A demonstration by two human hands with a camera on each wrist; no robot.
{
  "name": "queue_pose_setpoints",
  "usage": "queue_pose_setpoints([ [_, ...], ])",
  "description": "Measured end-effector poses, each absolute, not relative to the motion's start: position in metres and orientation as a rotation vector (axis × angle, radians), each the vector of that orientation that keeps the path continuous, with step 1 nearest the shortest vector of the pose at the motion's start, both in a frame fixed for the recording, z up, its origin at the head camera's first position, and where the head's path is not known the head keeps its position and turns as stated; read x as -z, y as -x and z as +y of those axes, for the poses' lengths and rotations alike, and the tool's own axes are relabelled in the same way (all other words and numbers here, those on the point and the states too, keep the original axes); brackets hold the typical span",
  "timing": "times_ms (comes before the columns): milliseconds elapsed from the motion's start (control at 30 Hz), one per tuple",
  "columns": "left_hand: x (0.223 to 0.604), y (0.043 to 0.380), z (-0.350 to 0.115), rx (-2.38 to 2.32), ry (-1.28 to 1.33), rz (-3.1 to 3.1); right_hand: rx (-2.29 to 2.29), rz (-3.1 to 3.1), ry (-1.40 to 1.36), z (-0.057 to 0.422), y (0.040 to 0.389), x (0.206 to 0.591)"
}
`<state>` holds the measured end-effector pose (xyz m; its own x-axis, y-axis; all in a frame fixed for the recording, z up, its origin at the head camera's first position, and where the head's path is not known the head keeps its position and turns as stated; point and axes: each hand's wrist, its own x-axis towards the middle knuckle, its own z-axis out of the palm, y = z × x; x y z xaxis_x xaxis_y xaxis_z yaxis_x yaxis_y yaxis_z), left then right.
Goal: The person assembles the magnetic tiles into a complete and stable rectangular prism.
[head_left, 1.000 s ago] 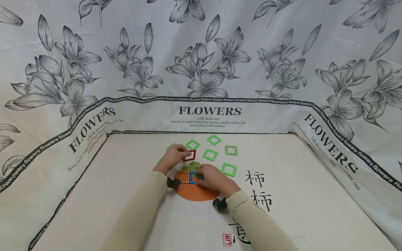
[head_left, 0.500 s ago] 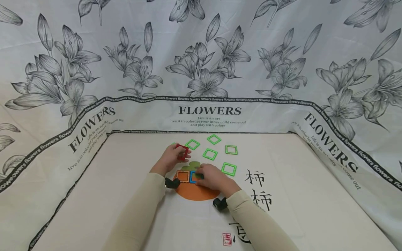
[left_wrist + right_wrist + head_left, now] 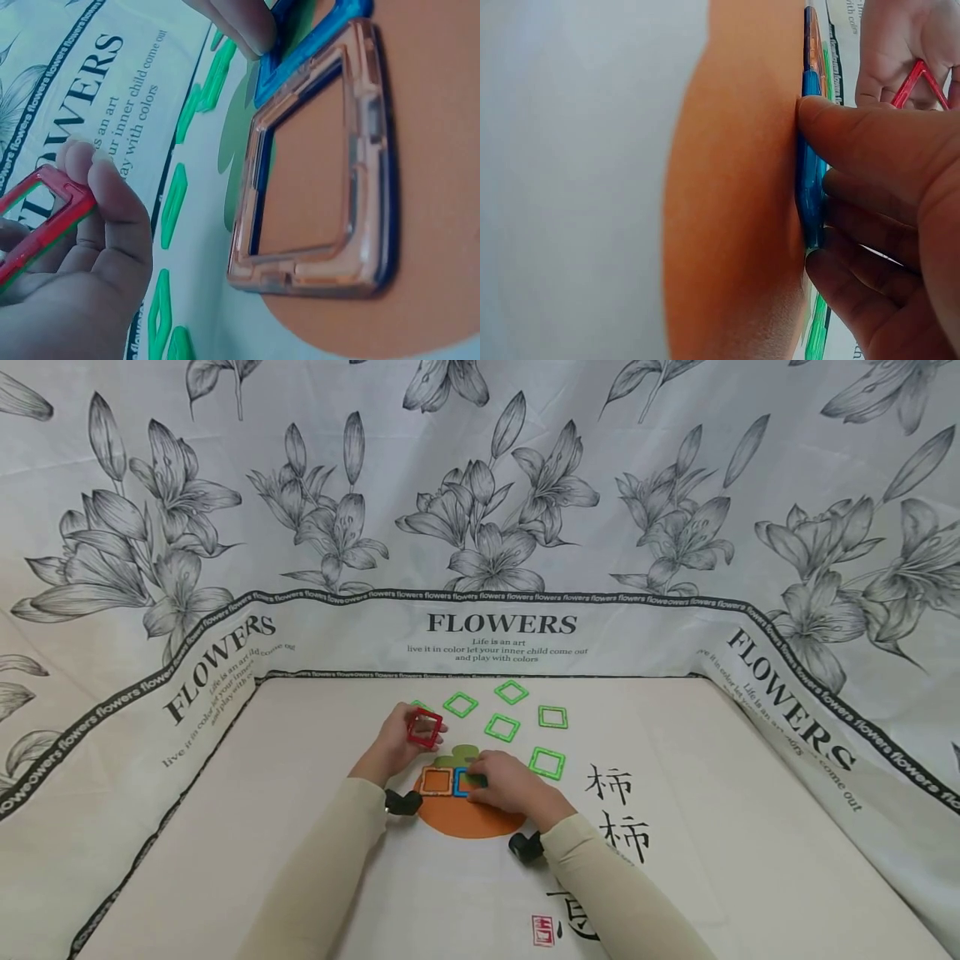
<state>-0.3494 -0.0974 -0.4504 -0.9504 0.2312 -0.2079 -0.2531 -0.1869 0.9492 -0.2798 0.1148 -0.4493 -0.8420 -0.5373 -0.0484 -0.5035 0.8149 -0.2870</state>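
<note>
My left hand [image 3: 388, 739] holds a red square magnetic tile [image 3: 81, 201] up above the table, with curled fingers behind its open frame. In the left wrist view a green edge runs along that tile's underside. My right hand [image 3: 506, 781] grips a blue square magnetic tile [image 3: 811, 161], thumb on one edge and fingertips on the opposite side. Against the blue tile lies an orange square magnetic tile [image 3: 366, 127], with a dark blue edge beneath it. Both rest over the printed orange fruit [image 3: 472, 822], and my right fingers cover part of the blue one.
Several green square tiles lie scattered behind the hands, among them a green tile [image 3: 547, 763] to the right and a green tile [image 3: 512, 692] at the back. Black brush characters [image 3: 622, 835] are printed on the white tabletop [image 3: 225, 860]. A flowered curtain [image 3: 495, 527] encloses the back and sides.
My left hand has drawn left with the red tile, moving it away from the blue and orange tiles and turning its face toward the head camera. My right hand has stayed on the blue tile.
</note>
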Motion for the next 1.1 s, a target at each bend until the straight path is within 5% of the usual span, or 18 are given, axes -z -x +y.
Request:
queue_pose_setpoints([
  [600,0.450,0.335,-0.124,-1.547,-0.342,2.349,0.401,2.869,0.844,0.117,0.280,0.450],
  [1100,0.446,0.322,-0.144,-1.517,-0.469,2.353,0.393,2.870,0.848,0.116,0.279,0.450],
])
